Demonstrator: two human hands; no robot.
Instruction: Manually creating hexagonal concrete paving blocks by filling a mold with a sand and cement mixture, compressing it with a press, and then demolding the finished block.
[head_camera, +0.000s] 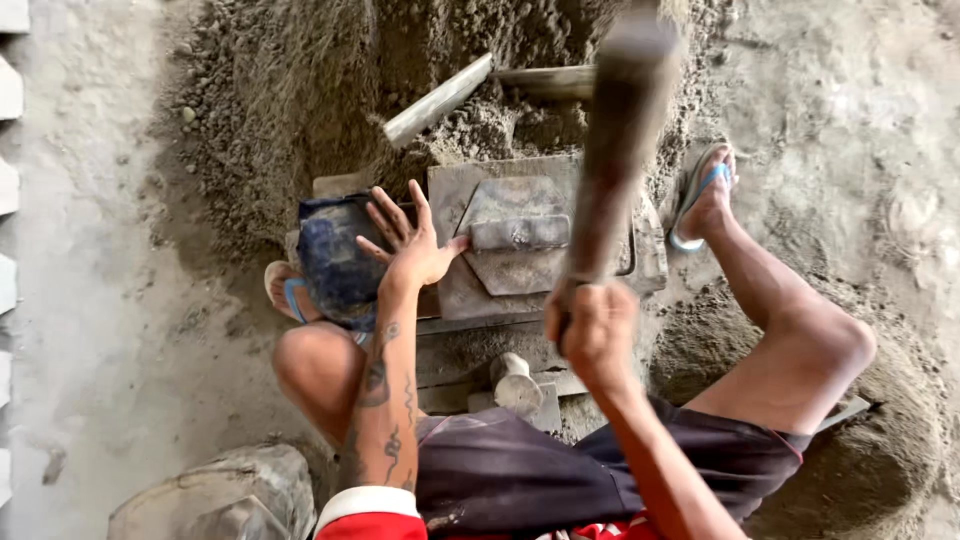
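**Head cam: squatting over a paver mould, mallet raised**

Head view looks straight down on someone squatting, dark shorts (520, 470) and a bit of red-and-white shirt at the bottom edge. Nearest thing on the ground is a grey chunk of stone (215, 495) by the left knee, and a small pale knob-shaped piece (515, 382) sits between the legs on some boards.

Right hand (592, 325) is clenched tight round the handle of a big wooden mallet (620, 150), which is lifted up towards the camera and blurry, so it hides part of what's below it. Left hand (412, 245) is wide open, fingers spread, thumb tip just at the edge of the metal mould (540, 235). Can't really tell if the palm is pressing on anything or just hovering.

The mould is a grey plate with a hexagon-shaped press piece and a short bar handle on top, sitting right in front of the person between both feet. Just left of it, under the open hand, there's a beat-up dark blue container (335, 260).

Both feet are in blue flip-flops (700, 195). Further out is a big heap of damp sandy mix (330, 90) with a flat wooden board (435, 100) stuck in it. Along the far left edge there's a row of pale blocks (8, 180).
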